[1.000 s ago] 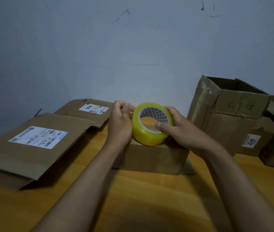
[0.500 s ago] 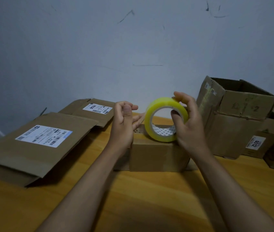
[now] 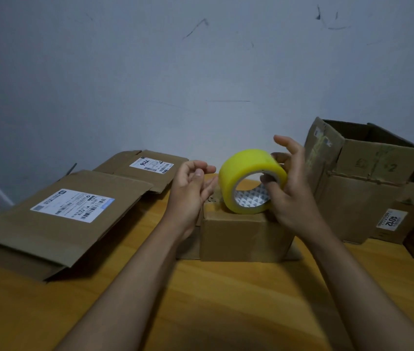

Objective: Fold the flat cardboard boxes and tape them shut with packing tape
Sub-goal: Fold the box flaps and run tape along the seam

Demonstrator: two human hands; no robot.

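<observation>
A small folded cardboard box (image 3: pixel 245 235) stands on the wooden table (image 3: pixel 201 300) in the middle. On its top rests a yellow roll of packing tape (image 3: pixel 247 171), tilted on edge. My right hand (image 3: pixel 293 196) grips the roll, thumb hooked inside the core and fingers behind it. My left hand (image 3: pixel 190 191) hovers just left of the roll with loosely curled fingers and holds nothing that I can see. Two flat cardboard boxes with white labels lie at the left, a large one (image 3: pixel 56 224) and a smaller one (image 3: pixel 142 168) behind it.
Several worn, opened cardboard boxes (image 3: pixel 368 183) crowd the right side of the table against the wall. A grey scuffed wall (image 3: pixel 201 84) rises right behind the table. Bare table surface lies in front of the small box.
My right hand has turned the tape roll from facing me to standing tilted on edge. My left hand let go of the roll and drew slightly away to the left.
</observation>
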